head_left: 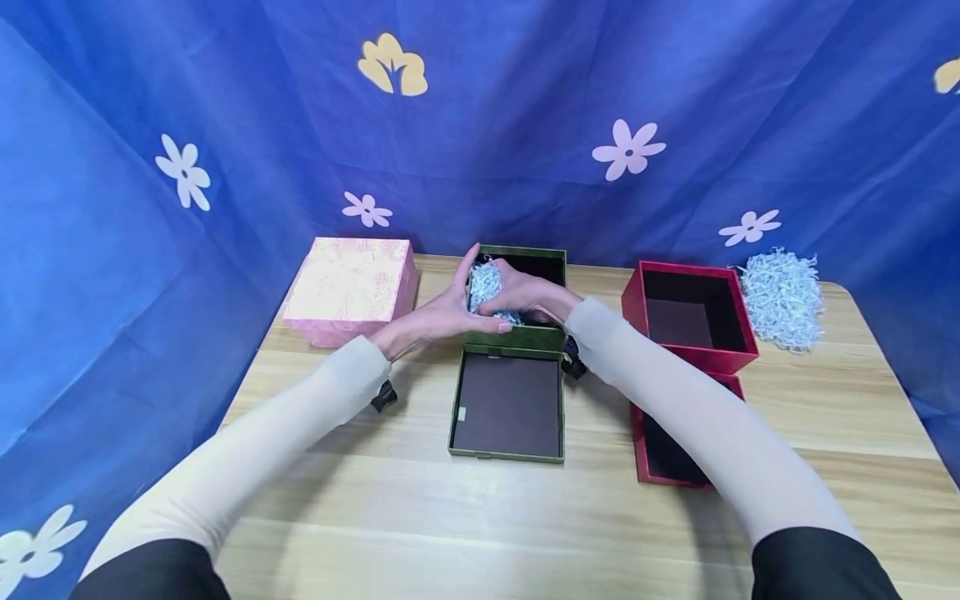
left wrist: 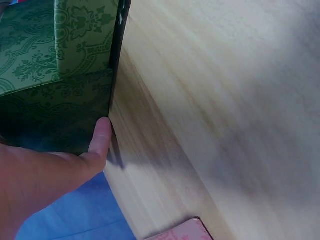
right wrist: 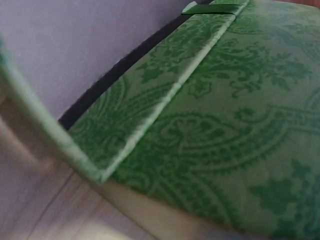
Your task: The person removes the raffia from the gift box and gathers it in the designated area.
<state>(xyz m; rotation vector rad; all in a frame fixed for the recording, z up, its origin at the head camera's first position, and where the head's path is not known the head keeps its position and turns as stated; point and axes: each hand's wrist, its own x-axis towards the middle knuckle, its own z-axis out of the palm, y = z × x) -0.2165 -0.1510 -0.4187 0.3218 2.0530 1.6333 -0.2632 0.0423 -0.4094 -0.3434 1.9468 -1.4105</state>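
Note:
In the head view, a green patterned box [head_left: 516,337] stands open, with light blue shredded paper [head_left: 486,283] at its left side. My left hand [head_left: 442,315] is at the box's left side, thumb and index finger spread apart. One of its fingertips touches the box's outer wall [left wrist: 55,112] in the left wrist view. Reaching in over the right side, my right hand [head_left: 521,293] holds the shredded paper between thumb and fingers; its other fingers are partly hidden in the box. The right wrist view shows the green patterned surface [right wrist: 215,120] up close, without the hand's fingers.
The green box's dark-lined lid [head_left: 510,404] lies in front of it. A pink box [head_left: 348,283] stands at left. On the right are an open red box [head_left: 690,354], its red lid [head_left: 643,450] under my forearm, and a blue shredded paper pile [head_left: 783,300]. Blue cloth [head_left: 510,108] hangs behind.

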